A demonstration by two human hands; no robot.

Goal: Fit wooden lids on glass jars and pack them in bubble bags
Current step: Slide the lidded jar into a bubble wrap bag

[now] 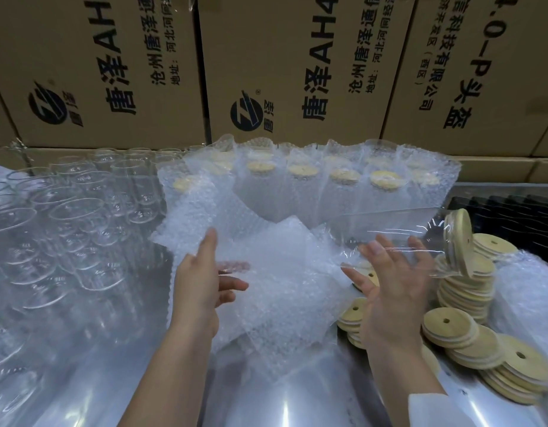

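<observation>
The fingers [210,241] of our left hand [198,288] pinch the bubble bag [276,272] at its near edge, thumb in front and the others behind the film. To their right the glass jar [396,223] lies on its side, base towards the bag and wooden lid [459,241] outward. The fingers of our right hand [386,291] are spread straight against it. We should pull the bag's mouth wide with the left fingers, then slide the jar in base first, lid seated. We cannot make out the bag's mouth or where the clear glass ends. Whether the right fingers bear the jar's weight is unclear.
</observation>
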